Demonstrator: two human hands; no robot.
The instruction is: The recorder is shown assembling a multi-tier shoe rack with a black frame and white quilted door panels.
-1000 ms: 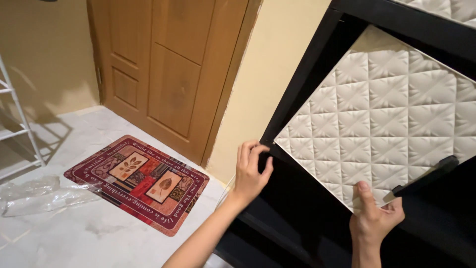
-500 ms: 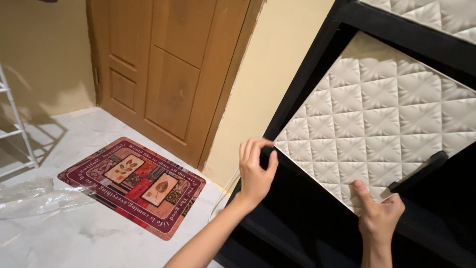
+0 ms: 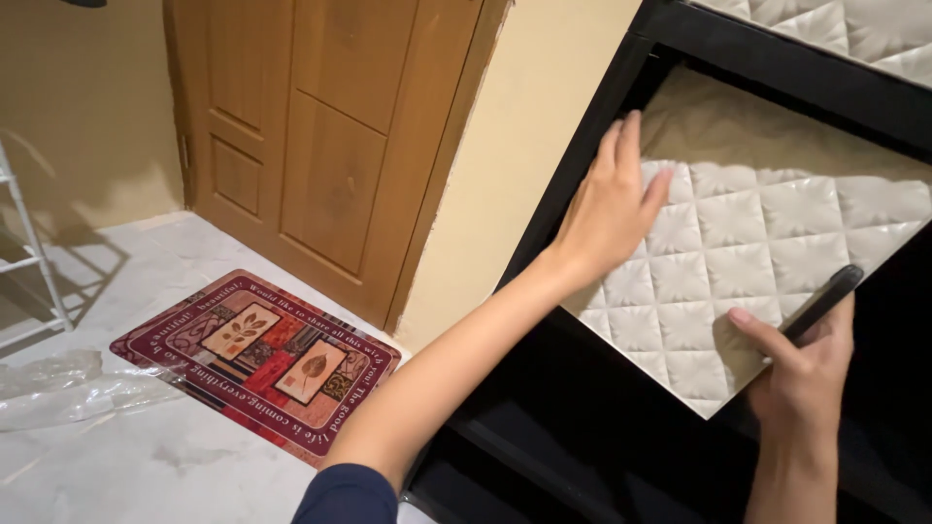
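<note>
A cream quilted panel [image 3: 777, 243] lies tilted inside a black frame [image 3: 573, 194] on the wall. Bare beige backing [image 3: 738, 126] shows above the panel's top edge. My left hand [image 3: 612, 209] rests flat on the panel's upper left part, fingers stretched toward the frame's corner. My right hand [image 3: 801, 374] grips the panel's lower edge, with its thumb on the quilted face. The fingers of that hand also hold a slim black tool [image 3: 823, 301], which sticks up to the right. A second quilted panel [image 3: 854, 29] sits above the frame's top bar.
A brown wooden door [image 3: 330, 126] stands to the left, with a patterned red mat [image 3: 257, 354] on the pale tiled floor before it. Crumpled clear plastic [image 3: 58, 388] lies at the far left, next to a white rack [image 3: 29, 262].
My left hand has left the panel's left corner and slid up onto its upper left face. The panel now sits lower, baring beige backing above it. My right hand keeps its hold.
</note>
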